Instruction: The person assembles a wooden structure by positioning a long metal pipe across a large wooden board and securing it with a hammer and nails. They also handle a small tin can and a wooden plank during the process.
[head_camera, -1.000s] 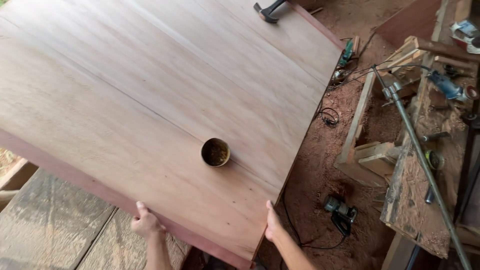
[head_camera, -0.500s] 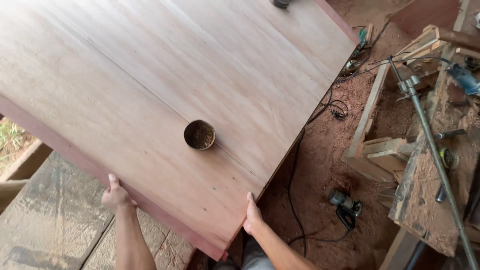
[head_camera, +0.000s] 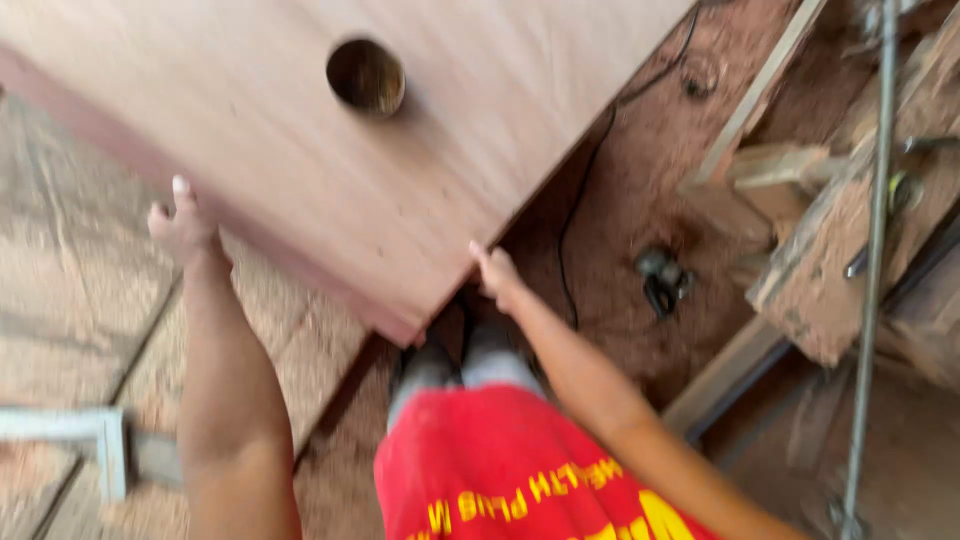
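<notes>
We see one large wooden panel (head_camera: 300, 130) with one round hole (head_camera: 365, 76) filling the upper left, and two bare hands at its near corner. The left hand (head_camera: 183, 225) grips the lower edge, fingers curled on it; the right hand (head_camera: 497, 275) presses the right edge, fingers together. One power tool (head_camera: 662, 278) lies on the sawdust floor (head_camera: 620, 170) beside one black cable (head_camera: 580, 200).

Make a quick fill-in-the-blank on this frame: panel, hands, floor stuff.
1. Both hands grip the edges of a large ____ panel.
2. The left hand and right hand sit either side of the panel's near ____.
3. A small round ____ stands on the panel.
4. A black ____ trails across the sawdust floor.

Missing words: wooden; corner; tin; cable
</notes>
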